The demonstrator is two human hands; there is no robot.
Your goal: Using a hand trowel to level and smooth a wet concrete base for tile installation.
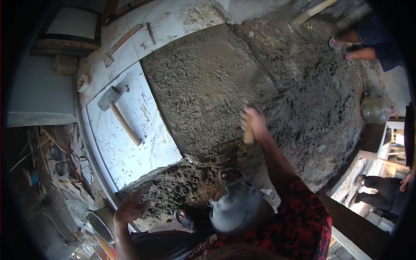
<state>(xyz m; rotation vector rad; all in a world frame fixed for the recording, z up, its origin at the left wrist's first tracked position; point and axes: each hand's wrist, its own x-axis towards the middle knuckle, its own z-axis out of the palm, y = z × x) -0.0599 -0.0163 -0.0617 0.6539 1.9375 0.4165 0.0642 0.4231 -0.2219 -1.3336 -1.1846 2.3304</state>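
Note:
My right hand [254,122] is stretched forward over a wide bed of rough grey mortar [216,86], shut on the wooden handle of a trowel [248,136] whose blade is blurred against the mortar. My left hand [132,203] hovers open with fingers spread above the near edge of the mortar, close to a metal bowl [100,225]. My knee in grey cloth [238,208] and a sandalled foot [185,218] rest on the mortar below.
A laid white marble slab [130,147] at left carries a mallet with a wooden handle [117,110]. Wood scraps [56,160] lie at the far left. Another person's legs [364,47] stand at top right, a plastic jug [376,109] sits at right.

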